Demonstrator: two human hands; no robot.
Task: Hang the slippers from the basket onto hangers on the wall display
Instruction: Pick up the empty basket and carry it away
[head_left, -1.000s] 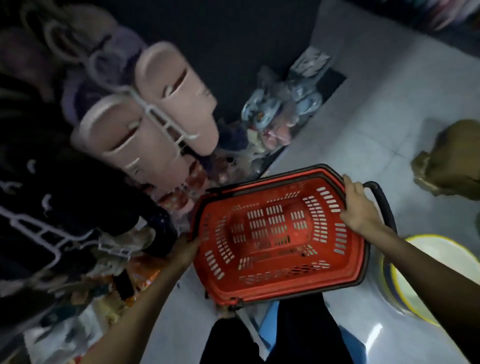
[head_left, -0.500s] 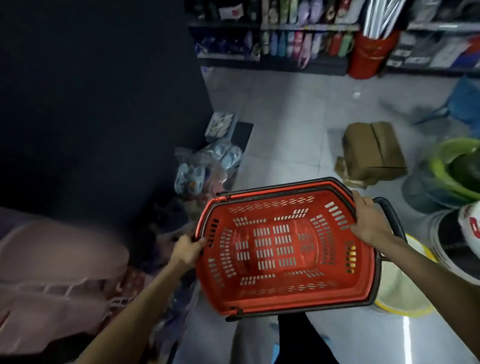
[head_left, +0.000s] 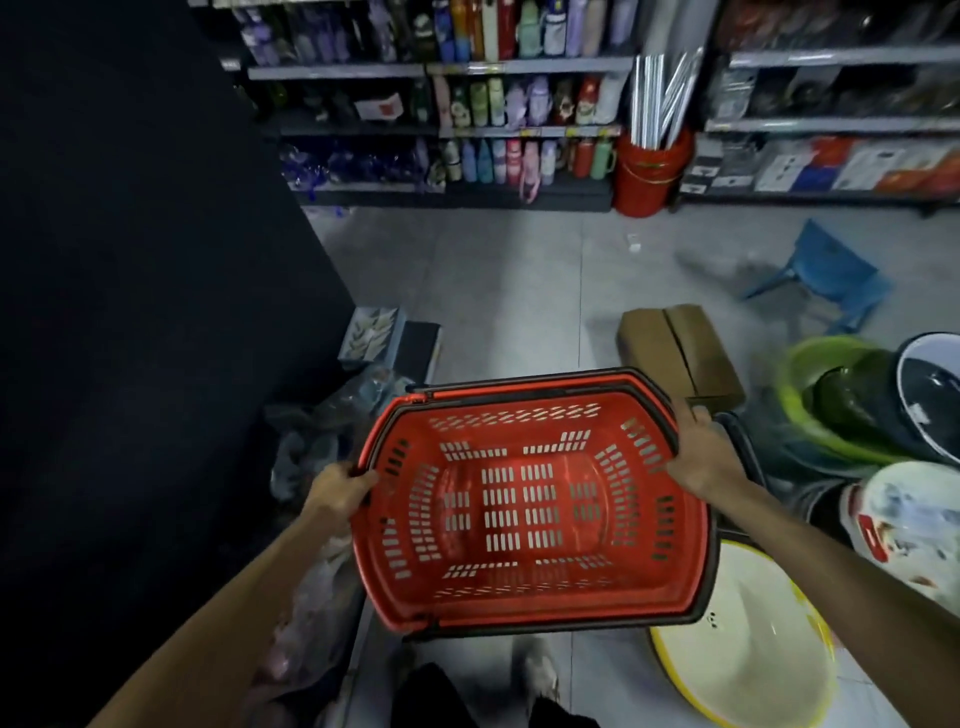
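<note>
Both hands clamp the red shopping basket (head_left: 530, 512): left hand (head_left: 337, 491) curled on its left rim, right hand (head_left: 704, 457) on the right. Cardboard box (head_left: 675, 353) and stacked basins (head_left: 831, 395) crowd the right.

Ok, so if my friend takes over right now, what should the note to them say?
Left hand: grips the left rim of the red basket.
Right hand: grips the right rim.
The basket is held up over the shop floor, open side facing the camera, with nothing inside.
Done: no slippers remain in the basket.
Left: the wall display and hangers are out of view, so check there that every pair hangs properly. After that, the basket can probably be put away.
</note>
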